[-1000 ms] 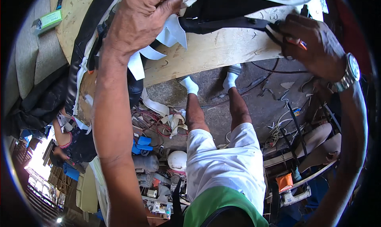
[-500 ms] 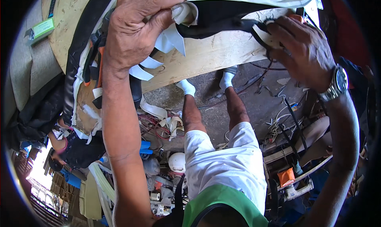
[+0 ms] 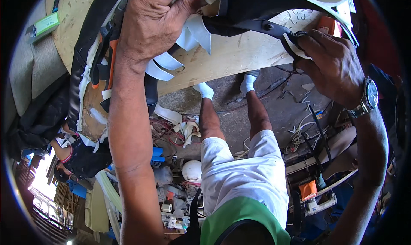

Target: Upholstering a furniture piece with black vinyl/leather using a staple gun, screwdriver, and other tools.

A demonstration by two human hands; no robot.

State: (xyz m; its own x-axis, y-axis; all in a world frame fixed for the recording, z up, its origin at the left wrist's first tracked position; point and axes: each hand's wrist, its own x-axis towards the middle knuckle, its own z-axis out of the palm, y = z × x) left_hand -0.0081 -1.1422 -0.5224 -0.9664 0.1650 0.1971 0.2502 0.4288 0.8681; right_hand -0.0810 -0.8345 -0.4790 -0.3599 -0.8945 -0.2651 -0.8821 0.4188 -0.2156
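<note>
Nearest us lay our white shorts point(image 3: 248, 176) and socked feet over a concrete floor point(image 3: 278, 112) crowded with wires and scraps. Above, our left hand point(image 3: 154, 22) was clenched on the cut white tabs point(image 3: 188, 35) of the black cover point(image 3: 261, 5), which lay on the plywood bench's point(image 3: 239, 52) near edge. Our right hand point(image 3: 334, 65) pinched its black strap point(image 3: 274, 29) there. Little room remained between both hands.
</note>
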